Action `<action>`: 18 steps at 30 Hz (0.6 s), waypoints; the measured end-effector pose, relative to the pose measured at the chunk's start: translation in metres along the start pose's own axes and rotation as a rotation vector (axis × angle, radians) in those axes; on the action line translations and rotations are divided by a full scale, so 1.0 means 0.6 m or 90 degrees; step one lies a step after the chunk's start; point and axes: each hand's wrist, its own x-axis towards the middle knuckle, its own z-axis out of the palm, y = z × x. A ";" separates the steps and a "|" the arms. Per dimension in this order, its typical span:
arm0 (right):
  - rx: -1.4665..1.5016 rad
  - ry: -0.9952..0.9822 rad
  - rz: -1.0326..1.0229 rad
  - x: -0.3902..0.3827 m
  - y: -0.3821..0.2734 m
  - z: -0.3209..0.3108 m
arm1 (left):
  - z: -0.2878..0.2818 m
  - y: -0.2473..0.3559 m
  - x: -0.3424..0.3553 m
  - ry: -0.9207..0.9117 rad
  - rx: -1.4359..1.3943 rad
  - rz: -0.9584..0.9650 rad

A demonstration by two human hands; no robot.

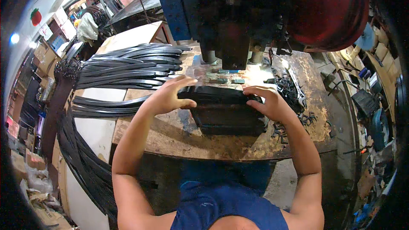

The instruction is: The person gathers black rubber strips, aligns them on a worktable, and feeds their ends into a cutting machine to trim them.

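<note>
A bundle of black strips (219, 95) lies crosswise in front of me, over the far edge of a dark, box-like block (230, 119). My left hand (172, 96) is at its left end, thumb on the near side and fingers curved along the far side, loosely around it. At the right end my right hand (267, 100) grips the bundle, fingertips on top and thumb in front. Just beyond, under the press head (234, 55), small dark metal pieces (230, 81) sit on the lit press bed. The left end of the bundle is partly blurred.
Long black straps (132, 66) lie in piles at the left, and more hang (81, 153) off a white table (96, 132). Small black clips (289, 91) are scattered at the right on the worn wooden bench (183, 140). A large red wheel (328, 12) overhangs at upper right.
</note>
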 end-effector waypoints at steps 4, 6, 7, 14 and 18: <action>-0.018 0.023 0.005 0.006 -0.005 0.002 | 0.026 0.012 0.053 -0.043 -0.050 0.101; 0.051 0.073 0.010 0.010 -0.005 -0.001 | 0.031 0.022 0.078 -0.092 -0.073 0.126; 0.049 0.072 0.017 0.013 -0.006 -0.005 | 0.030 0.031 0.092 -0.095 -0.078 0.130; 0.088 0.026 0.146 0.065 0.038 -0.024 | 0.056 -0.002 0.158 -0.033 -0.177 0.133; 0.115 -0.029 0.202 0.092 0.056 -0.010 | 0.079 -0.048 0.184 -0.061 -0.212 0.117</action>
